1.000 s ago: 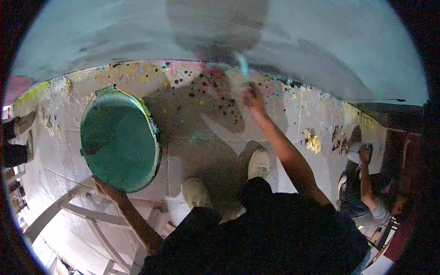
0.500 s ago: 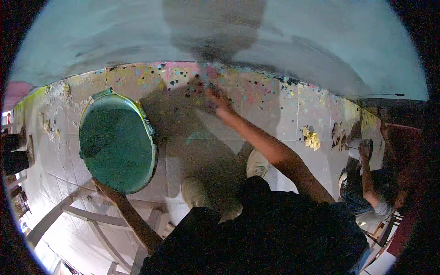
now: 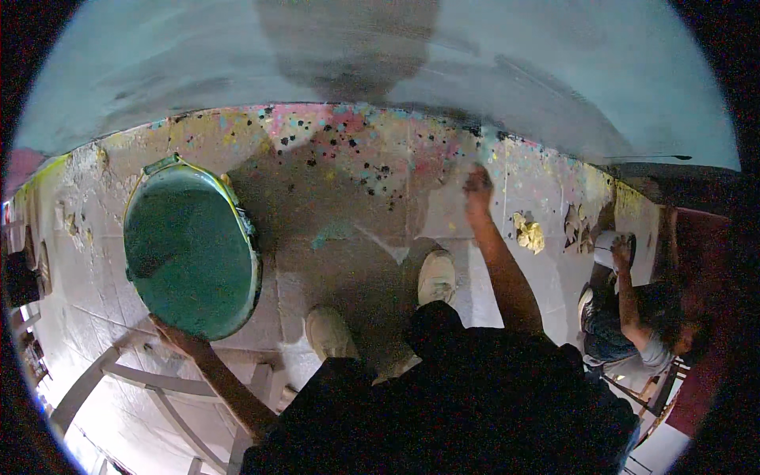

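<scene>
Green paint fills the wide bucket (image 3: 255, 277) to the left, beyond a pale chair (image 3: 158, 377). The left hand (image 3: 180, 339) touches its near side; its fingers are partly hidden, so I can't tell how firmly they close. The right hand (image 3: 478, 194), blurred, is farther off, near the foot of the blue-grey wall (image 3: 182, 87); I can't make out its grip. At right, another person's hand (image 3: 621, 253) touches a white container (image 3: 605, 248).

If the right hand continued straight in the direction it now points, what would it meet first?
The right hand, led by its blurred brush, would probably meet the blue-grey wall first, though depth is unclear.
</scene>
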A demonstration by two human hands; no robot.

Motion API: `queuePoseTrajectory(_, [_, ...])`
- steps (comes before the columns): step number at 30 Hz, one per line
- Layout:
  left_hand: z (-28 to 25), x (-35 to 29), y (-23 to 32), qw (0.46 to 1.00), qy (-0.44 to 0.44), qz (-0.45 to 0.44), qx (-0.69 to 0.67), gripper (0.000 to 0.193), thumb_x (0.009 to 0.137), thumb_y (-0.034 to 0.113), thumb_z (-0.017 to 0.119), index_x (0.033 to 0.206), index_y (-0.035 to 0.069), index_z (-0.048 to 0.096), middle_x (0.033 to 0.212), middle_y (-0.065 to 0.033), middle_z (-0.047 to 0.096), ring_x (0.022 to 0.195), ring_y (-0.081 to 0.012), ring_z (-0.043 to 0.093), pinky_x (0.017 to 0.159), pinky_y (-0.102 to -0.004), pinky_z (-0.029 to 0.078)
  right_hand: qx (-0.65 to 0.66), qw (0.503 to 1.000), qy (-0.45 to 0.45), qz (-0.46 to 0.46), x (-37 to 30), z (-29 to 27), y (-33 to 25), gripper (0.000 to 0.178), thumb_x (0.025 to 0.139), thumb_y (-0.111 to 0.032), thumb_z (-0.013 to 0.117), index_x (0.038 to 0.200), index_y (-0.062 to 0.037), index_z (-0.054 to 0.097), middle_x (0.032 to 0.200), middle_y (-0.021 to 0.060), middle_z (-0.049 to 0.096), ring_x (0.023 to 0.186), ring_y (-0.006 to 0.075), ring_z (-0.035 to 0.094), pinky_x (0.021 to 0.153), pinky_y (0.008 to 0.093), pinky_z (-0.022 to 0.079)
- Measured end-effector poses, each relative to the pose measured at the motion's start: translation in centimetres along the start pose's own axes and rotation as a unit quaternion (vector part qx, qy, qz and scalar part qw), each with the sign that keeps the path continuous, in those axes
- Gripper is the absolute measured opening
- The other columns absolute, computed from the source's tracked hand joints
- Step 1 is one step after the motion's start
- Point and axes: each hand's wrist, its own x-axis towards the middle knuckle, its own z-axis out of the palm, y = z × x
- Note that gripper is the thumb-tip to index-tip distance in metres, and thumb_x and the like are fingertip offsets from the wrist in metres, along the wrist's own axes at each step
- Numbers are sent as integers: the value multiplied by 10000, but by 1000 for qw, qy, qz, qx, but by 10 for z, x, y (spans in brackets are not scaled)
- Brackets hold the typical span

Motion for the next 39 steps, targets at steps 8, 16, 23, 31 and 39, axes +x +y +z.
queuePoseTrajectory(8, [10, -9, 38, 992, -7, -113, -50, 502, 874, 428, 327, 1072, -1, 497, 1021, -144, 540, 830, -257, 539, 688, -393, 467, -145, 973, -26, -179, -11, 55, 16, 237, 843, -316, 495, 934, -101, 533, 668, -23, 470, 554, 90, 427, 490, 259, 359])
queuePoseTrajectory(16, [3, 5, 8, 999, -25, -3, -25, 436, 862, 369, 371, 1099, 21, 483, 1063, -149, 523, 851, -271, 530, 724, -403, 468, -437, 812, -312, -229, -120, 225, 86, 377, 825, -384, 505, 939, -28, 556, 715, 3, 509, 605, 125, 447, 519, 299, 368])
queuePoseTrajectory(23, [10, -7, 32, 999, -34, 17, 30, 458, 866, 396, 364, 1055, 12, 527, 1020, -145, 551, 849, -274, 536, 728, -415, 466, -409, 879, -186, -161, -53, 157, 47, 358, 819, -377, 520, 909, -34, 570, 719, -8, 532, 580, 103, 443, 503, 285, 370])
queuePoseTrajectory(31, [14, -15, 43, 996, 11, -53, -65, 485, 855, 420, 383, 1055, 2, 528, 1037, -141, 547, 847, -270, 543, 725, -407, 469, -120, 968, 123, -184, 9, -49, -70, 242, 816, -224, 480, 957, -61, 591, 537, -32, 439, 410, 57, 375, 371, 217, 296])
queuePoseTrajectory(39, [23, -12, 45, 999, -14, -30, 6, 477, 858, 421, 360, 1064, 26, 529, 1025, -142, 551, 832, -264, 551, 697, -392, 485, -167, 943, 27, -288, 62, -12, 20, 325, 881, -280, 327, 1000, -61, 535, 629, 5, 465, 508, 137, 455, 438, 284, 386])
